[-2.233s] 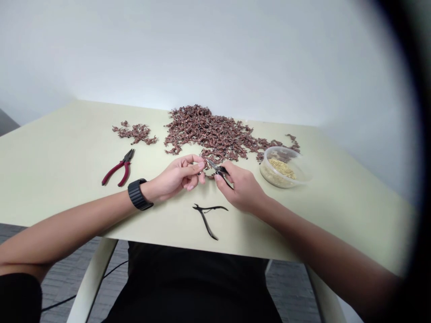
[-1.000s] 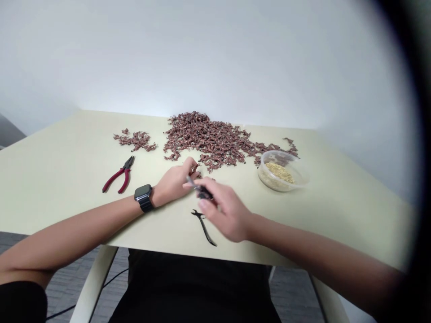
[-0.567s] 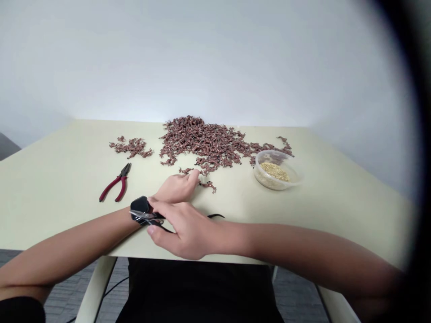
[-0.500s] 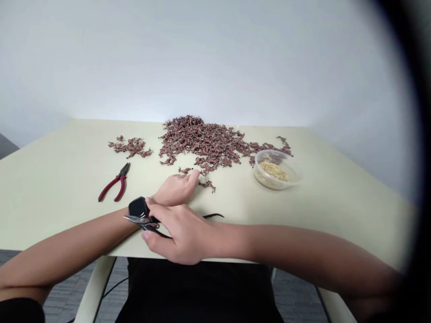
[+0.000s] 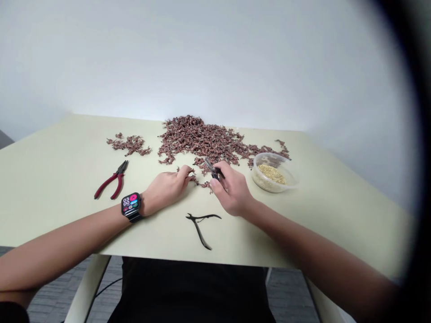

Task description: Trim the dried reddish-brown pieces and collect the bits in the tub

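Observation:
My right hand (image 5: 231,190) is closed round a small pair of cutters (image 5: 213,169), whose tip points up and left toward the near edge of a big pile of small reddish-brown pieces (image 5: 208,141). My left hand (image 5: 167,187) rests on the pale table (image 5: 57,170) with its fingers curled on a few loose brown pieces (image 5: 198,181). Whether it grips one I cannot make out. On that wrist a smartwatch (image 5: 131,206) shows a lit face.
Black nippers (image 5: 200,222) lie near the table's front edge. Red-handled pliers (image 5: 110,180) lie to the left. A smaller brown heap (image 5: 128,143) sits at the back left. A clear tub (image 5: 271,172) holds small golden bits at the right.
My right hand, with the cutters, has come back from my left wrist to the loose pieces by the pile. The watch face now is lit. The left hand has stayed near the pieces.

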A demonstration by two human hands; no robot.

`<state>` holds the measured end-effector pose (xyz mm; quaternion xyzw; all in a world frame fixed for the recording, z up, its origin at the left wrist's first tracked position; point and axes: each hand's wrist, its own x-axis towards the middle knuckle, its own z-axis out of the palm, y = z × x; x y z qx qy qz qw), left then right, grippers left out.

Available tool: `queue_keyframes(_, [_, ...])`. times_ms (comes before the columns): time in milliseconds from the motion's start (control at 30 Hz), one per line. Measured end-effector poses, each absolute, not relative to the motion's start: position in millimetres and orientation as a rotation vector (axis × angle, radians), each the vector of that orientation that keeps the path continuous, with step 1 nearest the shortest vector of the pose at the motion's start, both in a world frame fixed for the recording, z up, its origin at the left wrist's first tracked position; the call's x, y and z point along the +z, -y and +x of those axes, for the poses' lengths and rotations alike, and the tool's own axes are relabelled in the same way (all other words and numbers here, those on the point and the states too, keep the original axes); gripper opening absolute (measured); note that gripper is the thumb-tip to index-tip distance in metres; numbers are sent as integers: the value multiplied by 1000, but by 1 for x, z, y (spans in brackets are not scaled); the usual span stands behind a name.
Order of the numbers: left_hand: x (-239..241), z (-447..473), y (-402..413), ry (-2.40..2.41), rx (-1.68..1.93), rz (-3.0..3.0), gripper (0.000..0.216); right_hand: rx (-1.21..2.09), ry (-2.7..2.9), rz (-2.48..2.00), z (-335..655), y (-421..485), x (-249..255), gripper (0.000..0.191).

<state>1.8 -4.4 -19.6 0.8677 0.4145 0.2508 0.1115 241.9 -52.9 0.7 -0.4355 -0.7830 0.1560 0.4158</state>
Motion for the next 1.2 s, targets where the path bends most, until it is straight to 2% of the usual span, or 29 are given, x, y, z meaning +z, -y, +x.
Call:
queue_keyframes(200, [-5, -3, 1, -846, 780, 1594, 32, 414, 2031, -1237, 245, 39, -7, 23])
queue_keyframes(300, [-5, -4, -2, -754, 780, 1420, 35, 447, 2072, -1248, 241, 41, -10, 22])
queue_keyframes(733, [-2, -1, 5, -647, 693, 1448, 27, 371, 2216, -1229, 239, 41, -15, 21])
queue_keyframes(1200, [0, -2, 5, -649, 668, 1454, 31, 331, 2258, -1238, 239, 41, -13, 23])
